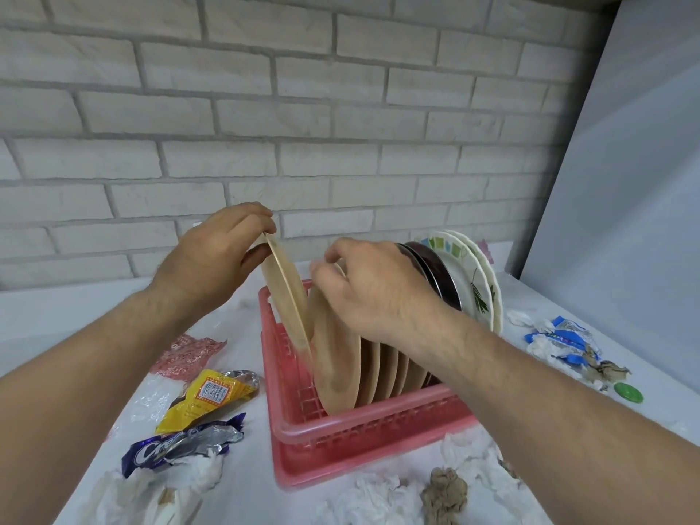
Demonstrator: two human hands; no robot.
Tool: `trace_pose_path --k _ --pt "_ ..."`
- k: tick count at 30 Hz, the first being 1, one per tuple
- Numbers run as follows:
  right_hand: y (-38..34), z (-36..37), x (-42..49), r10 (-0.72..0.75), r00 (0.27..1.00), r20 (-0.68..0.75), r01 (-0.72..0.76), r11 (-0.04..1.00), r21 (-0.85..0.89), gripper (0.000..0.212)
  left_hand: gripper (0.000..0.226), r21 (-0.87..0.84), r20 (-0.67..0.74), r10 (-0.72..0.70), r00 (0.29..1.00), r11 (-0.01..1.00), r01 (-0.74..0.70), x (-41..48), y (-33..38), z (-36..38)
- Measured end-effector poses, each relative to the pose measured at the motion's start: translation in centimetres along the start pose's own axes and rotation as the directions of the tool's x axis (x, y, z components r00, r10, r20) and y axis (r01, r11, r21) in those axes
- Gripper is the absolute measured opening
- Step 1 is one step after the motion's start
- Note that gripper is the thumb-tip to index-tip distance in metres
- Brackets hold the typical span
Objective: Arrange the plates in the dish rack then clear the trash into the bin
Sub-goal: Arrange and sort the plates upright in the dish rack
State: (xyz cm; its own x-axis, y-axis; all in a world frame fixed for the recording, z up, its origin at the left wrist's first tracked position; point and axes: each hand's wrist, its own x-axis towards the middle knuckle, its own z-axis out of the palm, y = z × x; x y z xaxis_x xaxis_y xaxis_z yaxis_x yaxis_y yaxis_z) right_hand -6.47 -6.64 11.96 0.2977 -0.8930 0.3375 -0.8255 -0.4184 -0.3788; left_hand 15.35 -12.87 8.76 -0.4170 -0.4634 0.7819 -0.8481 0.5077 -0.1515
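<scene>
A plain tan plate (288, 297) stands on edge at the front of the pink dish rack (341, 430), tilted away from the row behind it. The left hand (212, 259) pinches its top rim between thumb and fingers (257, 216). The right hand (375, 289) has its fingers curled on the top of the second tan plate (337, 365). Wrappers (204, 399) and crumpled tissues (378, 502) litter the white surface (246, 483) below a pale brick wall (303, 108).

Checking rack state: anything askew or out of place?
The tan round plate pinched by the left hand tilts left, away from the upright tan plates the right hand grips in the pink plastic dish rack.
</scene>
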Motion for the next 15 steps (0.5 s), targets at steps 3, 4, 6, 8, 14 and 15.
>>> trace_pose_path --k 3,4,6,8,14,15 --pt "-0.7 0.9 -0.9 -0.072 0.996 0.059 0.073 0.997 -0.011 0.050 0.021 0.006 -0.002 0.026 1.000 1.000 -0.026 0.4 0.4 0.3" --pt "-0.6 1.4 -1.1 -0.069 0.995 0.072 0.070 0.998 -0.009 0.046 0.022 0.007 0.001 0.030 1.000 1.000 -0.030 0.5 0.6 0.5" --pt "-0.3 2.5 -1.0 -0.065 0.993 0.099 0.067 0.998 -0.016 0.036 0.023 0.004 0.006 0.045 0.999 0.999 -0.045 0.8 1.0 0.7" --pt "-0.1 3.2 -0.9 -0.092 0.988 0.122 0.106 0.988 -0.109 0.035 0.026 -0.009 0.024 0.046 0.999 0.999 -0.046 1.1 1.6 0.9" --pt "0.5 4.2 -1.2 -0.047 0.990 0.130 0.061 0.992 -0.108 0.046 0.037 -0.254 0.123 -0.164 0.979 0.948 0.191 0.4 2.9 2.1" --pt "0.7 4.4 -1.4 -0.027 0.989 0.142 0.039 0.996 -0.080 0.052 0.037 -0.285 0.139 -0.190 0.972 0.932 0.223 0.3 3.1 2.3"
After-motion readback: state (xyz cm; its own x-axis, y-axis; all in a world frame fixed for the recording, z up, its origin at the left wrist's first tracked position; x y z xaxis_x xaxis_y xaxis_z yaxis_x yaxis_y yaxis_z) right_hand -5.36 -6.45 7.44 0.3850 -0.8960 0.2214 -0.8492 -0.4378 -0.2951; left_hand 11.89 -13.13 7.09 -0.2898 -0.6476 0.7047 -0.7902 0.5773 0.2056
